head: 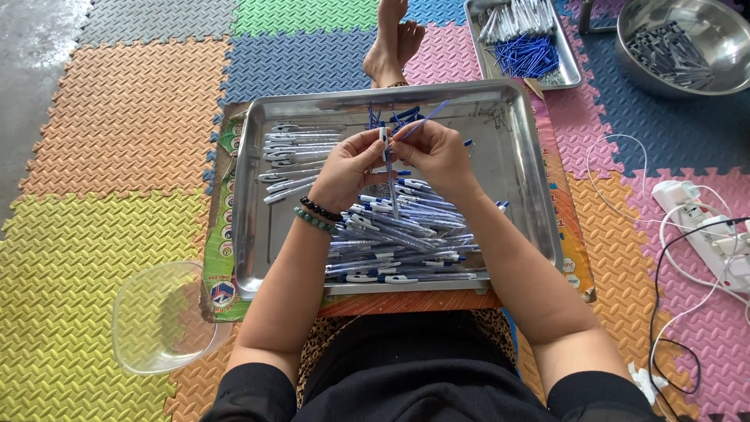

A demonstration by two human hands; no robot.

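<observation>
My left hand (350, 166) grips a clear pen barrel (390, 184) that points down towards me. My right hand (436, 150) pinches a thin blue refill (426, 119) whose lower end meets the top of that barrel. Both hands hover over a steel tray (516, 156) resting on a cardboard box on my lap. A heap of assembled blue-and-white pens (406, 242) fills the tray's near side. A row of empty clear barrels (295, 152) lies at its left. A few loose blue refills (398, 116) lie at the tray's far edge.
A clear plastic bowl (160, 316) sits on the foam mat at the lower left. Farther off are a second tray (569, 70) with white barrels and blue refills, and a steel bowl (719, 47) of dark parts. A white power strip with cables (707, 234) lies right. Another person's feet (393, 43) rest beyond the tray.
</observation>
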